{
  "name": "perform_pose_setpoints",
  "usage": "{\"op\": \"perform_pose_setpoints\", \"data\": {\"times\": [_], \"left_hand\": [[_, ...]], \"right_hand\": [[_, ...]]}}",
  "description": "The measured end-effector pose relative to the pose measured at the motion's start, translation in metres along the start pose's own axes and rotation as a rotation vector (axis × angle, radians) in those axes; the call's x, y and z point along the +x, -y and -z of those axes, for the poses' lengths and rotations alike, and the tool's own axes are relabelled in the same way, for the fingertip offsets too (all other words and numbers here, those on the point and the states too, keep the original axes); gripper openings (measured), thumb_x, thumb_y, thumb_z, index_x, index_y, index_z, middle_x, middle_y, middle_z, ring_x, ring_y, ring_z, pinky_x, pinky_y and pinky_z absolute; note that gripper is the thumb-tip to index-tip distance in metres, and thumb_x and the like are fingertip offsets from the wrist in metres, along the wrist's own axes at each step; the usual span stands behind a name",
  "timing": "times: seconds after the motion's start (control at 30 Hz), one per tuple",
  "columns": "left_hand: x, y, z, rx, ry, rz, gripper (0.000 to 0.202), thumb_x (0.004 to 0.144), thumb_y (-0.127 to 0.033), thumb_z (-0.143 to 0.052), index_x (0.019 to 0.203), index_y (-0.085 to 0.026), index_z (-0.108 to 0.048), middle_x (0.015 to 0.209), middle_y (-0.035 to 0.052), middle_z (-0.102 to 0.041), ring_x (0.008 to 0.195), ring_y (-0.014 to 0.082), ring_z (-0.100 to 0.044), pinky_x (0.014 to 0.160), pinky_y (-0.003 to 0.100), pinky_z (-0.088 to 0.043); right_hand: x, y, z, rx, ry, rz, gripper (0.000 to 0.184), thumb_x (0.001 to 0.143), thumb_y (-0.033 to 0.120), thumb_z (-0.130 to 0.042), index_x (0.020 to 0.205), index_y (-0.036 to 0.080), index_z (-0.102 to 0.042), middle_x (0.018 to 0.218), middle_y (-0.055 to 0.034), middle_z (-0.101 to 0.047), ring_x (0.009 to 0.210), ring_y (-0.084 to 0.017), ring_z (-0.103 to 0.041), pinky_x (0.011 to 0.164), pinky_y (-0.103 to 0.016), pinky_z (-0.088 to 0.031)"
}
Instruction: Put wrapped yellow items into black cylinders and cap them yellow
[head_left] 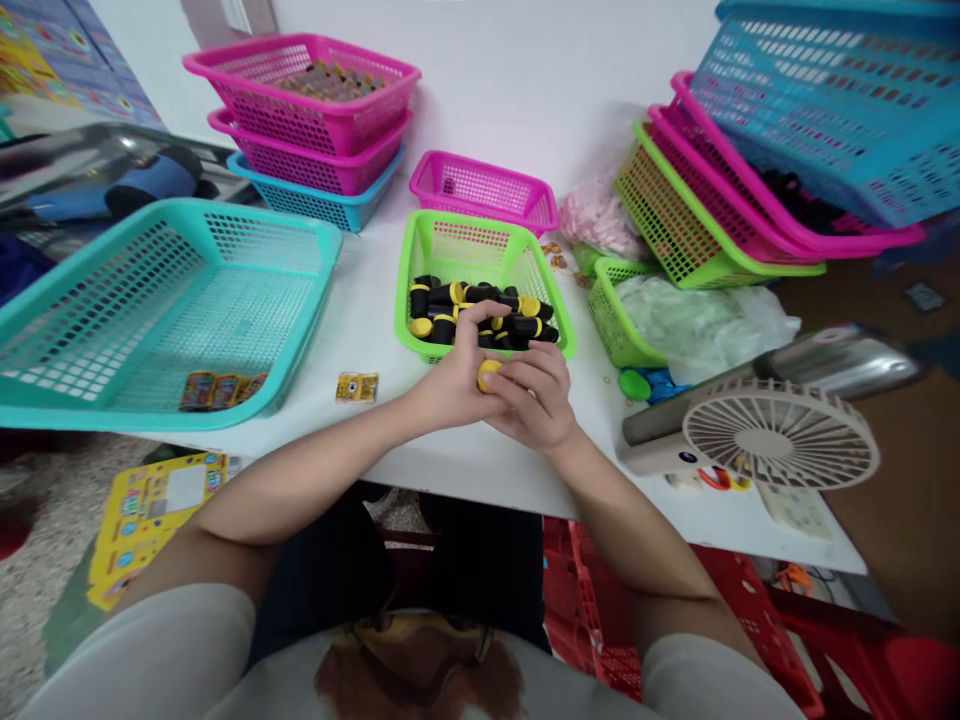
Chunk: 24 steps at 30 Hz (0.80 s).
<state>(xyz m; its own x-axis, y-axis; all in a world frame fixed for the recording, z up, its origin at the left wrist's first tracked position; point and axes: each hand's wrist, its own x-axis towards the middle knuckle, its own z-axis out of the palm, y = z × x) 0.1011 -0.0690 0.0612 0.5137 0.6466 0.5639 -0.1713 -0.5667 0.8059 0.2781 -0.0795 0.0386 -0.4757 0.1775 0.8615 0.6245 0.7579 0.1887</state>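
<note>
Both hands meet over the white table (375,300) just in front of a green basket (420,245). My left hand (454,375) is closed around a small piece with a yellow cap (488,372). My right hand (536,400) is closed too, its fingers pinching the same piece from the right. The green basket holds several black-and-yellow pieces (480,310) like it.
A large teal basket (161,300) with small printed packets (217,388) lies at left; one packet (356,386) lies loose on the table. Stacked pink and blue baskets (315,120) stand behind. Tilted baskets (750,180), plastic bags (697,320) and a small fan (780,435) crowd the right.
</note>
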Motion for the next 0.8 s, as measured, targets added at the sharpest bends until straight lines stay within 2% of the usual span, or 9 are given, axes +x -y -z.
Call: {"op": "perform_pose_setpoints", "data": {"times": [0.07, 0.17, 0.3, 0.4, 0.47, 0.57, 0.67, 0.73, 0.8], "left_hand": [[0.001, -0.002, 0.002, 0.120, -0.059, -0.075, 0.069, 0.084, -0.023, -0.070, 0.137, -0.026, -0.025, 0.107, 0.0055, -0.065, 0.094, 0.0191, -0.070, 0.079, 0.034, -0.058], [-0.008, -0.017, 0.004, 0.423, -0.179, -0.024, 0.047, 0.085, -0.024, -0.072, 0.122, -0.022, -0.043, 0.117, 0.0099, -0.063, 0.105, 0.0220, -0.067, 0.089, 0.038, -0.057], [-0.040, -0.059, 0.015, 0.592, -0.170, 0.039, 0.016, 0.096, -0.030, -0.069, 0.104, -0.020, -0.058, 0.103, 0.0051, -0.068, 0.087, 0.0163, -0.068, 0.081, 0.031, -0.059], [-0.067, -0.103, 0.046, 0.699, -0.199, 0.024, 0.013, 0.096, -0.031, -0.072, 0.102, -0.020, -0.069, 0.107, 0.0064, -0.072, 0.085, 0.0133, -0.070, 0.078, 0.026, -0.059], [-0.080, -0.134, 0.080, 0.843, -0.282, 0.071, 0.015, 0.093, -0.033, -0.077, 0.101, -0.020, -0.076, 0.110, 0.0066, -0.075, 0.092, 0.0150, -0.072, 0.084, 0.027, -0.058], [-0.092, -0.164, 0.143, 1.106, -0.405, 0.509, 0.021, 0.085, -0.038, -0.081, 0.098, -0.021, -0.080, 0.099, 0.0033, -0.077, 0.081, 0.0150, -0.069, 0.079, 0.029, -0.054], [-0.101, -0.163, 0.201, 1.304, -0.192, 1.119, 0.018, 0.086, -0.034, -0.077, 0.098, -0.021, -0.082, 0.080, -0.0005, -0.077, 0.075, 0.0150, -0.064, 0.080, 0.029, -0.046], [-0.108, -0.150, 0.228, 1.304, -0.009, 1.310, 0.014, 0.087, -0.026, -0.073, 0.097, -0.020, -0.081, 0.072, -0.0027, -0.074, 0.072, 0.0136, -0.059, 0.078, 0.027, -0.042], [-0.115, -0.133, 0.244, 1.279, 0.052, 1.362, 0.011, 0.085, -0.021, -0.072, 0.090, -0.018, -0.081, 0.063, -0.0042, -0.069, 0.068, 0.0125, -0.055, 0.076, 0.024, -0.039]], "right_hand": [[-0.001, -0.001, -0.002, 0.003, -0.026, -0.009, 0.041, 0.090, 0.040, -0.074, 0.128, 0.041, -0.062, 0.106, -0.0031, -0.064, 0.106, -0.025, -0.063, 0.100, -0.051, -0.053], [0.002, 0.001, -0.002, -0.006, -0.064, -0.045, 0.047, 0.089, 0.034, -0.075, 0.132, 0.040, -0.058, 0.111, -0.0044, -0.064, 0.109, -0.026, -0.062, 0.098, -0.050, -0.054], [0.005, 0.002, 0.004, 0.001, -0.043, -0.022, 0.049, 0.086, 0.039, -0.078, 0.131, 0.040, -0.057, 0.115, -0.0048, -0.065, 0.110, -0.026, -0.061, 0.097, -0.048, -0.054], [0.005, -0.006, 0.005, -0.007, -0.038, 0.032, 0.047, 0.082, 0.039, -0.082, 0.124, 0.039, -0.062, 0.118, -0.0044, -0.066, 0.109, -0.025, -0.061, 0.096, -0.047, -0.051], [0.005, -0.013, 0.004, -0.057, 0.012, -0.049, 0.037, 0.085, 0.034, -0.077, 0.121, 0.036, -0.066, 0.119, -0.0066, -0.066, 0.111, -0.027, -0.061, 0.097, -0.048, -0.049], [0.004, -0.020, 0.001, -0.143, 0.144, -0.308, 0.025, 0.089, 0.032, -0.067, 0.114, 0.029, -0.069, 0.123, -0.0116, -0.064, 0.118, -0.032, -0.060, 0.099, -0.054, -0.047], [0.002, -0.023, -0.002, -0.157, 0.162, -0.437, 0.029, 0.090, 0.033, -0.064, 0.117, 0.028, -0.069, 0.134, -0.0156, -0.056, 0.124, -0.037, -0.056, 0.100, -0.058, -0.045], [0.000, -0.024, -0.004, -0.141, 0.129, -0.448, 0.035, 0.089, 0.033, -0.064, 0.124, 0.027, -0.066, 0.139, -0.0171, -0.049, 0.127, -0.038, -0.054, 0.100, -0.059, -0.045], [-0.003, -0.026, -0.006, -0.131, 0.107, -0.449, 0.040, 0.087, 0.032, -0.065, 0.127, 0.027, -0.065, 0.139, -0.0175, -0.045, 0.126, -0.039, -0.052, 0.101, -0.060, -0.044]]}}
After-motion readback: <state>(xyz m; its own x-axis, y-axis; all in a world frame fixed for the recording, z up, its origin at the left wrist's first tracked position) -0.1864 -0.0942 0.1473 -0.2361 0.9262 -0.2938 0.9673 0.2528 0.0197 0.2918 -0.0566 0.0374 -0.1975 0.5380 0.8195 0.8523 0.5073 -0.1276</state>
